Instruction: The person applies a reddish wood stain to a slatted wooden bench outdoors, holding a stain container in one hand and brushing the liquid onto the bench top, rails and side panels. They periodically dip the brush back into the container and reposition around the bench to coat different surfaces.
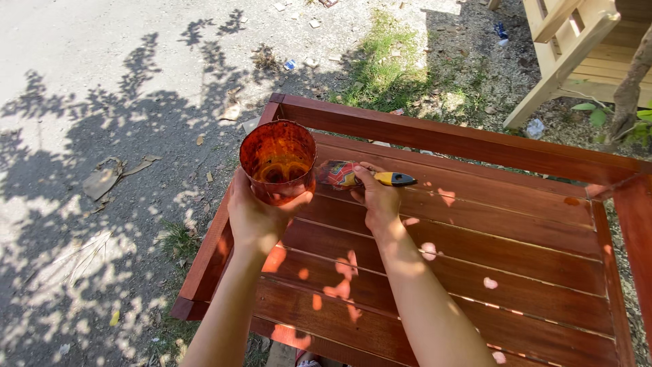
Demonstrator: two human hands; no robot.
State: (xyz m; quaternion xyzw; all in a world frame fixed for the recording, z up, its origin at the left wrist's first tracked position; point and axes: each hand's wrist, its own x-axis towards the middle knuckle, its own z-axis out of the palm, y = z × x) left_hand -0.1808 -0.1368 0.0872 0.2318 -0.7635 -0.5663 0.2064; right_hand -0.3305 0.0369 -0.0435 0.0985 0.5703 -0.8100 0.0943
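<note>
My left hand [255, 216] holds a cut-off translucent plastic container [278, 160], stained orange-red inside, above the left end of a reddish-brown slatted wooden bench [475, 245]. My right hand [377, 198] grips a paintbrush [353, 175] with a yellow and black handle. Its red-stained bristle end lies on a slat right beside the container. The slats look glossy with fresh stain.
An unpainted pale wooden chair frame [567, 47] stands at the upper right, with a tree trunk [628, 88] beside it. Grey ground [102, 102] with leaf shadows, scraps of cardboard [102, 180] and a grass patch [384, 68] lies to the left and behind.
</note>
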